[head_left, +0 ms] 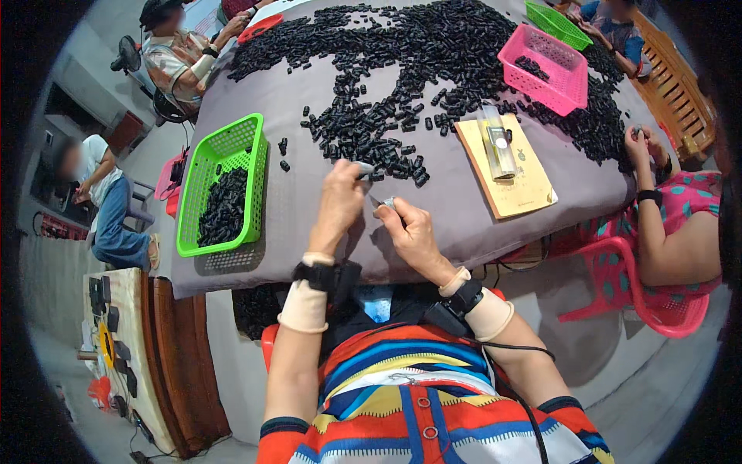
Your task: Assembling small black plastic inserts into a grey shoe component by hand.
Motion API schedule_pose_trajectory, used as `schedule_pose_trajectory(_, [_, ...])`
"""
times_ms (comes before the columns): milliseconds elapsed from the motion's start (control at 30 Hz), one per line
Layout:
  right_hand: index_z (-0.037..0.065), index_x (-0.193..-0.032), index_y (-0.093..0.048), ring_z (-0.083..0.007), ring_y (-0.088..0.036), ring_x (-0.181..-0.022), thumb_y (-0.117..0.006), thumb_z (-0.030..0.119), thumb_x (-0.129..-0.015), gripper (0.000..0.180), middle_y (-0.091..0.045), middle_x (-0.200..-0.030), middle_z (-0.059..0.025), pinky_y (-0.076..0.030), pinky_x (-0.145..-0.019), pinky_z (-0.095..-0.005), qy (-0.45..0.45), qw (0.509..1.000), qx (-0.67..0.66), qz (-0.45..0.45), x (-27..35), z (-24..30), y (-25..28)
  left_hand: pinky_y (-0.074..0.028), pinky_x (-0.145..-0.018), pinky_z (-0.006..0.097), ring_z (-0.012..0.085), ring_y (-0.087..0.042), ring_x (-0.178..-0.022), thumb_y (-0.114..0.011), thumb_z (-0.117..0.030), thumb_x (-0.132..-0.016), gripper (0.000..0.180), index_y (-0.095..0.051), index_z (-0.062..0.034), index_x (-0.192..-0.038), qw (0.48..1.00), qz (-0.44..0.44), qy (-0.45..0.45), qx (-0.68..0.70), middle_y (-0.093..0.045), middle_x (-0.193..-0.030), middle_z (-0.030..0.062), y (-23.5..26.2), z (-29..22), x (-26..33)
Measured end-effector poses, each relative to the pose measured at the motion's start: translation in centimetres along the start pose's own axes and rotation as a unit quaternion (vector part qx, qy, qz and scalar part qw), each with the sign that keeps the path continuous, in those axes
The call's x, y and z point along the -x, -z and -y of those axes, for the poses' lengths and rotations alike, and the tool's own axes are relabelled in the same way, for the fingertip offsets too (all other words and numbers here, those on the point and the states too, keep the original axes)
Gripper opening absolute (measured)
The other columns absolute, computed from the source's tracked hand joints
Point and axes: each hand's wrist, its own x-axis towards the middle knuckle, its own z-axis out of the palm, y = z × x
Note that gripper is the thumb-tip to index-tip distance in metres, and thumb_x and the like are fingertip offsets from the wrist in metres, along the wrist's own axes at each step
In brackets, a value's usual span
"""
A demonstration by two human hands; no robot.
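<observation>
My left hand (338, 199) reaches to the near edge of a spread of small black cylindrical parts (402, 162). Its thumb and fingers come together, with grey covering on a fingertip, right beside a black part (377, 176); whether that part is gripped or only touched is hard to tell. Slightly nearer and to the right, my right hand (413, 236) is closed in a pinch. A thin, dark, pointed sliver (374, 200) sticks out from its fingertips, where grey wrapping also shows; its kind is too small to make out.
A green basket (258, 166) of black parts stands on the grey tablecloth (294, 224) at left. A yellow booklet (525, 203) carries a clear plastic case (497, 147) at right. Beyond it sits a pink basket (568, 89). Co-workers sit around the table, one close at right on a pink chair (672, 317).
</observation>
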Motion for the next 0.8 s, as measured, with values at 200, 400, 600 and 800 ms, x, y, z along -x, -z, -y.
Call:
schedule_pose_trajectory(200, [0.0, -0.069, -0.042, -0.0175, -0.034, -0.048, -0.058, 0.021, -0.089, 0.034, -0.043, -0.055, -0.015, -0.033, -0.045, -0.0348, -0.032, 0.999, -0.026, -0.006, 0.0, -0.2, 0.5, -0.046, -0.066, 0.039, 0.0338, -0.056, -0.077, -0.059, 0.005, -0.069, 0.026, -0.061, -0.0028, -0.094, 0.996, 0.024, -0.058, -0.058, -0.055, -0.083, 0.0146, -3.2, 0.4, -1.3])
schedule_pose_trajectory(400, [0.0, -0.069, -0.044, -0.0124, -0.035, -0.05, -0.057, 0.022, -0.09, 0.033, -0.043, -0.055, -0.0135, -0.033, -0.045, -0.033, -0.023, 1.0, -0.012, -0.002, -0.3, -0.1, 0.3, -0.046, -0.056, 0.035, 0.0248, -0.055, -0.061, -0.056, 0.002, -0.079, 0.024, -0.059, -0.0029, -0.102, 0.998, 0.001, 0.014, 0.056, -0.057, -0.078, 0.0112, -3.1, 0.6, -0.5])
schedule_pose_trajectory(600, [0.0, -0.072, -0.05, -0.0119, -0.039, -0.05, -0.056, 0.024, -0.091, 0.031, -0.047, -0.056, -0.0128, -0.036, -0.046, -0.0311, -0.08, 0.996, -0.037, -0.006, -0.5, 0.1, 0.8, -0.044, -0.048, 0.021, 0.0111, -0.054, -0.059, -0.049, -0.001, -0.089, 0.024, -0.056, -0.0011, -0.113, 0.691, 0.035, 0.338, 0.637, -0.06, -0.081, 0.0081, -0.2, -0.9, 4.4])
schedule_pose_trajectory(800, [0.001, -0.072, -0.053, -0.0251, -0.051, -0.049, -0.058, 0.023, -0.088, 0.027, -0.052, -0.06, -0.0148, -0.038, -0.047, -0.0351, -0.032, 0.998, 0.044, 0.042, -0.3, -0.3, 0.4, -0.045, -0.052, 0.024, 0.0116, -0.054, -0.063, -0.052, -0.003, -0.09, 0.023, -0.057, -0.0014, -0.112, 0.629, 0.003, 0.315, 0.711, -0.06, -0.083, 0.0071, 0.1, -0.1, 6.9])
